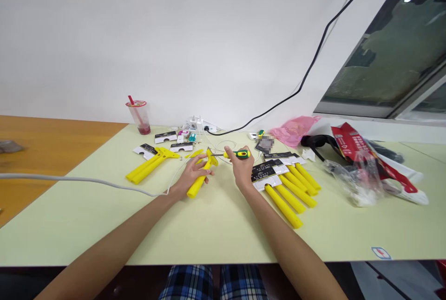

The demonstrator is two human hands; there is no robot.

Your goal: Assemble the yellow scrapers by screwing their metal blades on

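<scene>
My left hand (pixel 191 176) is closed around a yellow scraper (pixel 197 185), its handle tilted toward me and its head pointing away. In my right hand (pixel 242 165) is a screwdriver (pixel 240 154) with a green and yellow handle. Its metal shaft points left, and the tip meets or nearly meets the scraper's head; the exact contact is too small to make out. Left of my left hand lie a pair of yellow scraper handles (pixel 148 168). To the right of my right hand, several yellow-handled scrapers (pixel 284 205) lie with black and white cards (pixel 266 173) over their heads.
A cup with a red straw (pixel 139 116) stands at the back left. A power strip (pixel 198 125) with a black cable (pixel 278 103) is by the wall. Pink plastic (pixel 294 130), a red package (pixel 358 144) and clear wrapping (pixel 358 179) lie right. A grey cable (pixel 83 179) crosses the left.
</scene>
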